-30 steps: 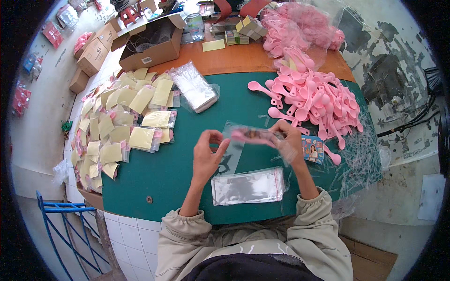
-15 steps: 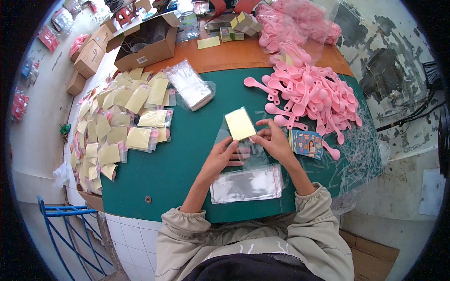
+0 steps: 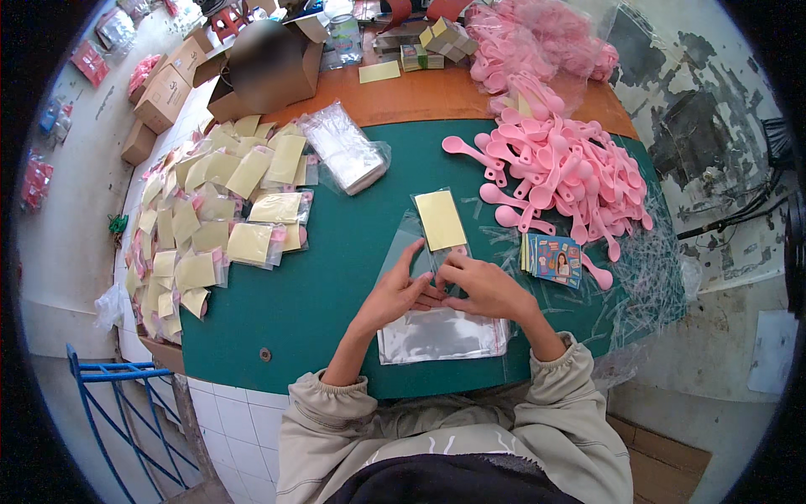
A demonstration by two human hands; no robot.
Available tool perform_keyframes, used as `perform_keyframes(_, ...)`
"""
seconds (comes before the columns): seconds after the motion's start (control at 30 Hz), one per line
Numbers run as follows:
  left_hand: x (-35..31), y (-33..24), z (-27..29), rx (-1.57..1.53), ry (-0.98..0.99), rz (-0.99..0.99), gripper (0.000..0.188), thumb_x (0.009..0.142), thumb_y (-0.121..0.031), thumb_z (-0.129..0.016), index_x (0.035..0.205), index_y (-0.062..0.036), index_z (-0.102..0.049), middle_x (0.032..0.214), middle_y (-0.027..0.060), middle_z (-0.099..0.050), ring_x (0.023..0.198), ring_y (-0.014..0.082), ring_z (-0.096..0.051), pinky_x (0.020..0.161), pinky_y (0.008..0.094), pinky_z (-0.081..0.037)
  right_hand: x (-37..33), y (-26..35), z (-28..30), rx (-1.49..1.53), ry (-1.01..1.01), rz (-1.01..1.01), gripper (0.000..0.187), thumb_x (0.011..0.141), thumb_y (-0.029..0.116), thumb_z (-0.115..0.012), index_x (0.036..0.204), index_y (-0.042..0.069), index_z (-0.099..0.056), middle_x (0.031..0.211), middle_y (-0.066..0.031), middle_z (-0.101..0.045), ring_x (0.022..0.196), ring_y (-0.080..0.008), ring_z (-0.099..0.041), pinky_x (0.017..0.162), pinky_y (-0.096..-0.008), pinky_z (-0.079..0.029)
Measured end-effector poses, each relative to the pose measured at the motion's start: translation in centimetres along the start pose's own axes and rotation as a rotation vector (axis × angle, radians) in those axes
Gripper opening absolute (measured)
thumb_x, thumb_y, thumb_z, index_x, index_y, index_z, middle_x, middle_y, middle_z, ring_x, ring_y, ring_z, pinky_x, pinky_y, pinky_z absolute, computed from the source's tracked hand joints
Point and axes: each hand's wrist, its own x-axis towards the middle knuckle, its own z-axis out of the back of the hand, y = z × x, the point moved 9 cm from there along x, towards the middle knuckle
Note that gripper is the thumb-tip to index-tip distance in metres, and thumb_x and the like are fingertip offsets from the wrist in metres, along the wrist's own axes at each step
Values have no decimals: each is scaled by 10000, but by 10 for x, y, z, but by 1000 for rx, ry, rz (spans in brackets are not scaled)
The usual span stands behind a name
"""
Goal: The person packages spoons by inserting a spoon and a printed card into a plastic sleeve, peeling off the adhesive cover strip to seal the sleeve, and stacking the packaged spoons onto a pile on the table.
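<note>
A clear plastic bag [image 3: 393, 258] with a pale yellow card [image 3: 442, 220] in its far end lies in front of me. My left hand [image 3: 396, 292] holds the bag's left side, its index finger stretched along the edge and its thumb on top. At the near end, the bent fingers of my right hand [image 3: 485, 290] pinch the plastic; a bit of pink shows just below the card. My fingertips almost meet and hide the bag's near part. Right under both hands is a stack of clear bags [image 3: 441, 340].
Filled bags with yellow cards [image 3: 197, 223] are heaped at the left. Pink spoons [image 3: 579, 176] form a pile at the right, near a stack of printed cards [image 3: 554, 259]. Another bundle of clear bags [image 3: 346, 151] and a cardboard box [image 3: 294, 88] are farther back.
Both hands have come nearer me and closer together, and my right hand has moved from the card's corner to the bag's near end. The card now lies flatter, showing more length.
</note>
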Motion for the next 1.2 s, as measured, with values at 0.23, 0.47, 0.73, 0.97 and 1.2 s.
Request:
perform_keyframes(0.23,1,-2,19,94,-135,-61,606,883,-137,-516,1364,-79,-153,873,127,-638,793,168,-631,640,263,-498,3,13,1,-147,-116,20,164,742,136,-592,839,47,-494,821,-93,-491,736,-291,-554,574,-384,-471)
perform_keyframes(0.47,4,-7,19,123,-164,-130,567,835,-97,-574,1321,-111,-280,813,73,-627,742,108,-590,608,204,-461,2,32,10,-152,-192,112,143,741,109,-606,798,35,-498,767,-88,-471,680,-253,-537,587,-341,-460)
perform_keyframes(0.73,5,-19,27,-31,-199,-158,275,871,-85,-512,1145,-72,-489,773,12,-608,718,57,-560,610,189,-451,-34,-62,91,711,-712,-2,101,799,59,-521,772,67,-424,775,-16,-449,699,-106,-468,633,-266,-411)
perform_keyframes(0.97,4,-16,24,-71,-207,-163,179,896,-116,-482,1014,-50,-600,820,-14,-600,728,44,-539,645,186,-455,-22,-49,42,629,-424,-165,307,759,15,-537,1012,75,-374,811,-45,-458,775,-172,-538,655,-299,-463)
perform_keyframes(1.2,-7,-27,28,-132,-143,-213,187,891,-146,-506,1039,-47,-566,822,-6,-588,774,66,-555,680,209,-479,-2,-26,32,15,-419,-172,155,756,101,-622,886,62,-548,895,-111,-458,796,-286,-544,689,-371,-454)
